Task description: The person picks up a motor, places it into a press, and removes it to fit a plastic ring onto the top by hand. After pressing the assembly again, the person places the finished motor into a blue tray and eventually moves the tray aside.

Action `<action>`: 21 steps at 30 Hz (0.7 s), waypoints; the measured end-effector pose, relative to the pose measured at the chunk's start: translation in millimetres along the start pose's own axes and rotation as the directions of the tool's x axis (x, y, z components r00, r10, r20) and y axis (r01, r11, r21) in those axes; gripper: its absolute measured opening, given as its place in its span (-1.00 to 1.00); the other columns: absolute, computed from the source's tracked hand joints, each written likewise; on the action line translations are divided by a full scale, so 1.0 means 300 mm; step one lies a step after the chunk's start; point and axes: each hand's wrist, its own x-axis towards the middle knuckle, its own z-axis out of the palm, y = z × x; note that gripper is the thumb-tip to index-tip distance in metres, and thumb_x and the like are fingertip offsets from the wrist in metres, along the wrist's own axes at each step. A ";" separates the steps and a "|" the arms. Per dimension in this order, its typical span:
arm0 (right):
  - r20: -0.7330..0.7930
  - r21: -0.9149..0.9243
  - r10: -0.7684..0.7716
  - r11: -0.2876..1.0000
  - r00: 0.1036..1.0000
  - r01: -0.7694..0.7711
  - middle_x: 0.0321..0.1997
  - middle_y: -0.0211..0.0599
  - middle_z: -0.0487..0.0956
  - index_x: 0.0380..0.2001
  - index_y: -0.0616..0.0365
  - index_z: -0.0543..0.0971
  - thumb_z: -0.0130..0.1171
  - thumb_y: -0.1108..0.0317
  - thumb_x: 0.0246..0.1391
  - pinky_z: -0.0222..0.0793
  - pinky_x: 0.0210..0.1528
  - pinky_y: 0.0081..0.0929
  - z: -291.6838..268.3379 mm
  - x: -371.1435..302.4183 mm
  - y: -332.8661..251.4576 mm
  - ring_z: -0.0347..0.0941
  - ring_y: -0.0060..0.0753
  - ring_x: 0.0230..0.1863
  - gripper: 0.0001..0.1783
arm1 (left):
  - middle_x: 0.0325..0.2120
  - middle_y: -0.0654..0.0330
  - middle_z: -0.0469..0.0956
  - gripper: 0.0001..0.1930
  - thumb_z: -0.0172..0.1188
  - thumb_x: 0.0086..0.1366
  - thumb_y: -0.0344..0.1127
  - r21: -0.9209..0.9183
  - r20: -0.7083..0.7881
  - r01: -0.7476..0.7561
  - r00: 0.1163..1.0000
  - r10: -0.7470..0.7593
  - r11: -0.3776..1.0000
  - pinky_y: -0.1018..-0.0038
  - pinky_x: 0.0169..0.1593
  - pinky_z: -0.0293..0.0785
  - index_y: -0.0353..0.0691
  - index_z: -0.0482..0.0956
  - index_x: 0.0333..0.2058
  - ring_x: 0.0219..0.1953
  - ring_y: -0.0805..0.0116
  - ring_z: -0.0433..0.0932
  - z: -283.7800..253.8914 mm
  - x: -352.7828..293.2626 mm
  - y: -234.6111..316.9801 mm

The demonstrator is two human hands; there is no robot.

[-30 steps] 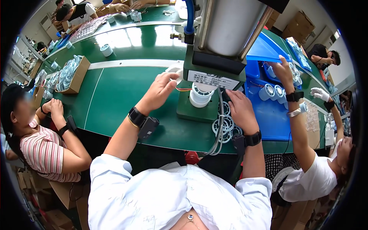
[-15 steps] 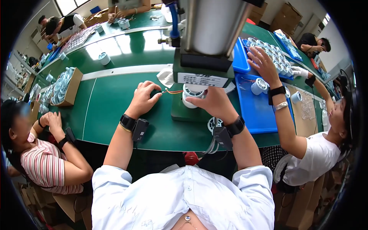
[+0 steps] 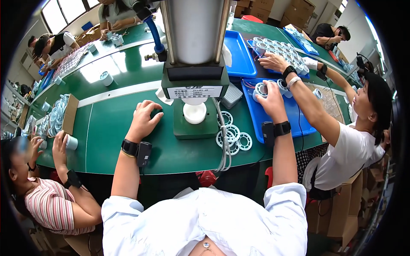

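Note:
My right hand (image 3: 272, 102) is closed round a light blue cylindrical housing with a slotted ring top (image 3: 260, 89), over the left side of a blue tray (image 3: 267, 126). Right beside it is another such housing (image 3: 282, 86). My left hand (image 3: 146, 118) lies on the green table with fingers apart and slightly bent, holding nothing. Between my hands stands a bench press (image 3: 194, 42). Under its head, a round white holder (image 3: 194, 113) sits on a green base block (image 3: 195, 131), with no housing on it.
Several loose slotted rings (image 3: 232, 135) lie right of the press, by grey cables (image 3: 225, 149). A cardboard box of rings (image 3: 68, 113) stands left. At right, a co-worker's arm (image 3: 309, 96) reaches over the tray toward a batch of housings (image 3: 277, 49). Another co-worker (image 3: 55, 200) sits left.
My right hand has moved from the press to the blue tray, and the housing has left the white holder. My left hand has let go of the wires. The left co-worker's hands have risen.

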 end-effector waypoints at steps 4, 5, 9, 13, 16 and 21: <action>-0.086 -0.028 -0.154 0.988 0.984 0.152 0.22 -0.02 0.33 0.19 0.21 0.38 0.30 0.34 -0.05 0.17 0.30 -0.27 0.043 -0.002 0.048 0.26 -0.01 0.25 -0.32 | -0.19 0.08 0.53 -0.80 0.23 0.17 -0.29 0.020 -0.040 -0.022 0.999 0.023 1.000 0.24 0.09 0.33 -0.20 0.58 -0.23 -0.04 0.03 0.42 0.000 -0.036 -0.053; -0.173 -0.089 -0.226 0.973 0.959 0.213 0.21 -0.05 0.34 0.20 0.20 0.38 0.29 0.37 -0.02 0.30 0.16 -0.36 0.040 -0.028 0.072 0.33 -0.09 0.16 -0.33 | -0.21 0.09 0.54 -0.80 0.24 0.17 -0.29 -0.011 -0.060 -0.052 0.997 0.051 0.999 0.24 0.09 0.33 -0.20 0.57 -0.24 -0.04 0.03 0.43 0.009 -0.032 -0.045; -0.029 0.433 -0.023 0.901 0.999 0.033 0.07 -0.35 0.41 0.19 0.19 0.41 0.18 0.44 0.13 0.20 -0.34 -0.70 0.050 -0.202 -0.020 0.16 -0.67 -0.43 -0.48 | -0.24 0.13 0.55 -0.81 0.25 0.17 -0.29 0.070 -0.163 -0.025 0.986 0.037 0.997 0.24 0.09 0.31 -0.15 0.57 -0.24 -0.02 0.11 0.45 -0.059 -0.086 -0.042; -0.013 0.519 -0.080 0.851 0.997 0.075 -0.12 -0.49 0.43 0.16 0.19 0.44 0.13 0.44 0.18 0.13 -0.37 -0.72 0.099 -0.263 -0.039 0.10 -0.69 -0.45 -0.55 | -0.12 0.17 0.52 -0.68 0.27 0.13 -0.26 0.456 -0.329 0.183 0.944 -0.026 0.871 0.11 0.17 0.20 -0.05 0.54 -0.11 0.08 0.17 0.41 -0.291 -0.165 -0.212; -0.009 0.551 -0.015 0.834 1.000 0.017 -0.25 -0.55 0.42 0.12 0.17 0.47 0.08 0.43 0.23 0.12 -0.38 -0.72 0.076 -0.256 -0.043 0.11 -0.71 -0.44 -0.62 | 0.03 0.12 0.45 -0.42 0.27 0.08 -0.30 0.595 -0.350 0.562 0.825 -0.444 0.574 0.11 0.24 0.21 0.01 0.42 0.14 0.13 0.12 0.41 -0.466 -0.294 -0.335; -0.002 0.519 -0.058 0.853 0.998 0.051 -0.31 -0.57 0.40 0.10 0.17 0.49 0.05 0.42 0.25 0.12 -0.39 -0.71 0.062 -0.250 -0.110 0.11 -0.73 -0.44 -0.65 | -0.05 0.09 0.47 -0.27 0.34 0.00 -0.43 0.284 -0.144 0.474 0.881 -0.451 0.833 0.35 0.07 0.42 -0.10 0.31 0.21 0.03 0.16 0.47 -0.528 -0.416 -0.542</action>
